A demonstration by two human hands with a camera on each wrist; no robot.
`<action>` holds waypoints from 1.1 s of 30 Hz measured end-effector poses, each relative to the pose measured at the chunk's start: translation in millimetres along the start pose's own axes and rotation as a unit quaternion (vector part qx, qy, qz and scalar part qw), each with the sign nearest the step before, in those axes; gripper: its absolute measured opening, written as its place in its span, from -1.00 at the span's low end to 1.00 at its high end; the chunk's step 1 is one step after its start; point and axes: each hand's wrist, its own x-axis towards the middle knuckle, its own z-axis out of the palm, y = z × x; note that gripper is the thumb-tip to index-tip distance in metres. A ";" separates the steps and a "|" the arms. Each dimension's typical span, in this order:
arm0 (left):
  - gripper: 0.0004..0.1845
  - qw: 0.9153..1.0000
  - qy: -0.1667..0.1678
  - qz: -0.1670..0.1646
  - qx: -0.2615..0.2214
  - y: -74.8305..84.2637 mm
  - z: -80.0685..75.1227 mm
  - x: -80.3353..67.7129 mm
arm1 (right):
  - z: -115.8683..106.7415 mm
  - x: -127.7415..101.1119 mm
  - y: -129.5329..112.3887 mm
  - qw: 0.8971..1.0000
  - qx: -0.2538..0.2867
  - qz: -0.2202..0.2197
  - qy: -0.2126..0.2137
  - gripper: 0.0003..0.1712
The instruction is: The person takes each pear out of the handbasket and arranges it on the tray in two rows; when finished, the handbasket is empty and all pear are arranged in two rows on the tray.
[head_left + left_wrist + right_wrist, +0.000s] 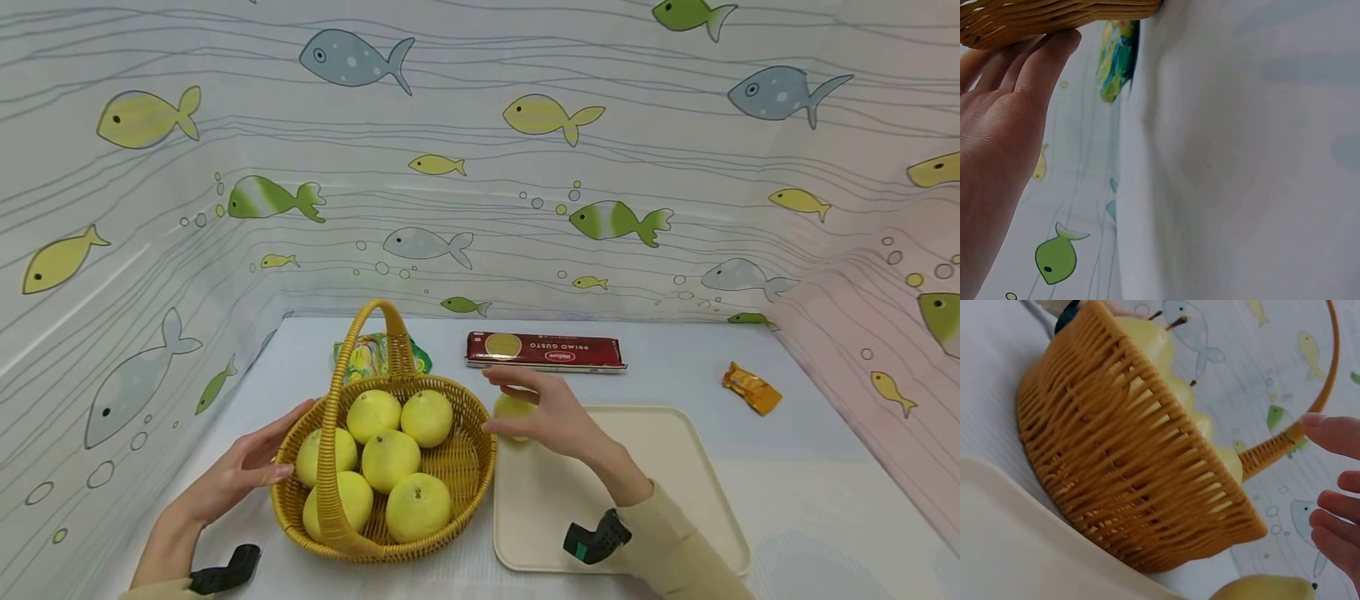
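A yellow wicker basket [468, 458] with a tall hooped handle holds several yellow-green pears [392, 461]. My left hand [243, 454] rests against the basket's left side, its thumb at the rim. In the left wrist view, the fingers [1035, 75] lie fairly straight under the basket's edge. My right hand [558, 417] hovers over the tray's far left corner, thumb and fingers spread apart. One pear [512, 410] sits below it there, partly hidden by the hand. The right wrist view shows this pear [1263, 589] apart from the fingers.
A cream tray [622, 500] lies right of the basket. Behind are a dark red spaghetti pack [555, 352] and a green patterned packet [367, 357], partly behind the basket handle. An orange wrapper [752, 388] lies at far right. Fish-printed sheeting [480, 192] walls the table.
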 end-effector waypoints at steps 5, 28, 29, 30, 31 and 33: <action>-0.21 1.000 0.001 -0.003 0.005 0.6 -0.4 0.8 | 19.1 -2.8 -12.3 0.999 0.020 -0.030 -0.041 -0.27; -0.21 1.000 -0.004 0.009 0.008 -0.5 -1.2 1.2 | 85.8 -13.4 -22.1 0.980 -0.081 -0.091 -0.158 -0.25; -0.21 1.000 -0.003 0.007 0.007 -0.6 -1.2 1.1 | 85.7 -13.3 -21.4 0.978 -0.099 -0.092 -0.159 -0.25; -0.21 1.000 -0.003 0.006 0.007 -0.7 -1.0 1.0 | 85.3 -13.2 -20.9 0.976 -0.114 -0.093 -0.160 -0.25; -0.21 1.000 -0.002 0.005 0.006 -0.5 -0.8 0.9 | 85.0 -13.0 -20.4 0.975 -0.123 -0.094 -0.161 -0.25; -0.21 1.000 -0.001 0.004 0.006 -0.5 -0.6 0.6 | 84.5 -12.5 -19.1 0.972 -0.135 -0.098 -0.164 -0.26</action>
